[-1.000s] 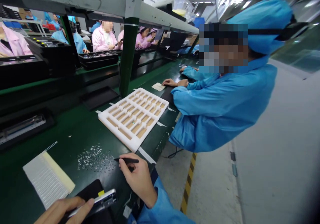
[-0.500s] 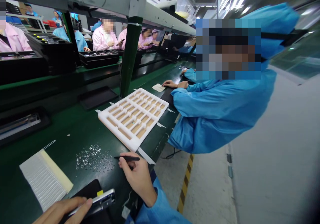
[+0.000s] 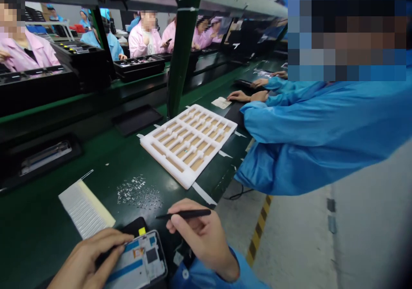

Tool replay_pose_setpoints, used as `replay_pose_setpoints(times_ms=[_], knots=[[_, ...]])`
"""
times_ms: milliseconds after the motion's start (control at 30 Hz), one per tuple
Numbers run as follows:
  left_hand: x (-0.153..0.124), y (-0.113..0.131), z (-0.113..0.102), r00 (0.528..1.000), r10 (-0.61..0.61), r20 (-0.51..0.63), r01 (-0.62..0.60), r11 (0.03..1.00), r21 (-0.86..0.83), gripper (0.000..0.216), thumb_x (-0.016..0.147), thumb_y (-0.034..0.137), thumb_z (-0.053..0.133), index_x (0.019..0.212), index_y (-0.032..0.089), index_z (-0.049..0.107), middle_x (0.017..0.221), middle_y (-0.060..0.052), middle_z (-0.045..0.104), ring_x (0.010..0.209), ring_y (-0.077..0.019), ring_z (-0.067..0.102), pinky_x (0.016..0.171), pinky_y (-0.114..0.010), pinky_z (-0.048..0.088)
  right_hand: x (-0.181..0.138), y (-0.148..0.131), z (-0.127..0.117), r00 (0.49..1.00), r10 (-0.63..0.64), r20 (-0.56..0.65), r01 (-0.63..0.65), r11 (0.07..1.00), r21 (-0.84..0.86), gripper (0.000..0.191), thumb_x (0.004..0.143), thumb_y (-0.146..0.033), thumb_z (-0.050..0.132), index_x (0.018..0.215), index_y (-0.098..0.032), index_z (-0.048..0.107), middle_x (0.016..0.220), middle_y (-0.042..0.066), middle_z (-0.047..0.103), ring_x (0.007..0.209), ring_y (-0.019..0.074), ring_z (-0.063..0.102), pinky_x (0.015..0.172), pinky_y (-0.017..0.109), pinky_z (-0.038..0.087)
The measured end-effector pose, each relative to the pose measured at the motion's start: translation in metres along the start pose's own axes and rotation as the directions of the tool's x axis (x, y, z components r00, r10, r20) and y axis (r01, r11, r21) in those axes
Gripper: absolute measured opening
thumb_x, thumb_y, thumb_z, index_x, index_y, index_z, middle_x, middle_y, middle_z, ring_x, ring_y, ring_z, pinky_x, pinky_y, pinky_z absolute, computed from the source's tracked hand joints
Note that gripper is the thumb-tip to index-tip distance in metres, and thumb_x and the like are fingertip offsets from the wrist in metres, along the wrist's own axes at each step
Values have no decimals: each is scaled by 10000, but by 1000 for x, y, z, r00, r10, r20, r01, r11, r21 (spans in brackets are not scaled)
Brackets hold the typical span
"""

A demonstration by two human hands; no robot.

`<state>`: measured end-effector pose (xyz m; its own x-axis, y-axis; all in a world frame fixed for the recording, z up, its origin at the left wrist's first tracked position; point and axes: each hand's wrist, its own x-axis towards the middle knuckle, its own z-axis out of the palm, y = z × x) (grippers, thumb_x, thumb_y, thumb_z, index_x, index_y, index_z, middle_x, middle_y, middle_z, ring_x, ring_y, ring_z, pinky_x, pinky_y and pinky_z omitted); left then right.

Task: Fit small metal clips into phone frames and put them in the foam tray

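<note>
At the bottom, my left hand (image 3: 92, 254) is closed on the edge of an opened phone housing (image 3: 140, 265). Its inner side faces up, showing blue strips and a dark square. A black pad (image 3: 133, 228) lies under it, with a yellow tab (image 3: 142, 231) at the housing's upper edge. My right hand (image 3: 207, 241) pinches black tweezers (image 3: 191, 214), whose tip points left, above and to the right of the housing. I cannot make out anything in the tip. Just beyond, many tiny shiny metal pieces (image 3: 138, 193) lie scattered on the green tabletop.
A ribbed, pale sheet with a yellow edge (image 3: 85, 211) lies left. A white slotted foam tray (image 3: 189, 181) sits farther forward, near a green post (image 3: 182, 57). Dark trays (image 3: 137, 119) stand behind. To the right, a co-worker's blue sleeve (image 3: 289, 126) reaches over the table edge.
The phone housing has turned from edge-on to show its inner face. My right hand with the tweezers has come closer to it, and the view has shifted left.
</note>
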<state>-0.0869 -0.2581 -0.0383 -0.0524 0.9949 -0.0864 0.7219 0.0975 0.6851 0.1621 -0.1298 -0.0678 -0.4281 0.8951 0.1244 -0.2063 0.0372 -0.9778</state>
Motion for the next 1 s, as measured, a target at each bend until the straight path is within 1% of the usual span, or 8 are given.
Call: replay_pose_setpoints(times_ms=[100, 200, 367, 533, 600, 833, 933, 1000], knots=[[7, 4, 3, 992, -84, 98, 92, 993, -76, 321, 1045, 506, 552, 1182, 437, 834, 1107, 8, 853, 1012, -199, 827, 887, -232, 658, -8, -8, 13, 984, 44, 172, -43, 999, -9, 136, 978, -305, 763, 982, -208, 857, 896, 79, 776, 684, 202, 776, 645, 312, 680], [5, 4, 9, 984, -135, 115, 148, 982, -120, 328, 1051, 504, 549, 1191, 395, 825, 1129, -13, 838, 1050, -209, 806, 918, -266, 640, -9, -5, 24, 968, 72, 240, -53, 995, -86, 127, 945, -253, 754, 970, -194, 864, 881, 75, 784, 701, 196, 770, 644, 288, 662], [2, 1, 14, 981, -151, 122, 169, 973, -157, 339, 1057, 513, 537, 1203, 374, 810, 1168, -25, 818, 1094, -215, 781, 962, -300, 618, -6, 4, 29, 966, 77, 247, -38, 986, -160, 133, 926, -206, 735, 959, -180, 861, 896, 79, 797, 743, 204, 790, 658, 270, 649], [4, 3, 13, 982, -143, 122, 161, 975, -153, 337, 1056, 477, 524, 1179, 363, 817, 1134, -26, 820, 1054, -210, 782, 923, -301, 618, -3, 1, 29, 959, 41, 281, 21, 977, -212, 147, 931, -184, 717, 954, -174, 862, 882, 80, 804, 744, 210, 789, 667, 280, 638], [5, 5, 12, 981, -146, 127, 164, 976, -146, 339, 1052, 474, 524, 1169, 361, 821, 1127, -27, 820, 1042, -209, 783, 904, -298, 618, -3, 0, 30, 958, 34, 283, 29, 976, -216, 145, 930, -186, 718, 945, -178, 862, 875, 78, 805, 740, 210, 786, 660, 278, 636], [5, 7, 12, 974, -190, 124, 205, 971, -124, 337, 1038, 490, 530, 1148, 365, 824, 1131, -18, 816, 1047, -208, 784, 905, -297, 613, -5, 2, 32, 964, 81, 252, -32, 980, -195, 133, 939, -203, 724, 956, -181, 855, 891, 76, 797, 725, 203, 789, 649, 264, 645], [5, 5, 16, 974, -199, 108, 212, 970, -121, 330, 1023, 510, 552, 1113, 349, 826, 1110, -18, 814, 1040, -208, 784, 909, -294, 607, -6, 4, 32, 968, 59, 245, -10, 980, -197, 130, 946, -193, 721, 969, -185, 849, 907, 76, 803, 761, 206, 799, 671, 260, 649], [5, 4, 19, 975, -202, 91, 212, 970, -121, 315, 1013, 510, 570, 1082, 338, 824, 1088, -15, 813, 1029, -206, 781, 903, -288, 598, -7, 5, 32, 972, 17, 234, 32, 978, -207, 131, 941, -177, 718, 970, -187, 845, 901, 74, 808, 765, 202, 797, 673, 257, 643]])
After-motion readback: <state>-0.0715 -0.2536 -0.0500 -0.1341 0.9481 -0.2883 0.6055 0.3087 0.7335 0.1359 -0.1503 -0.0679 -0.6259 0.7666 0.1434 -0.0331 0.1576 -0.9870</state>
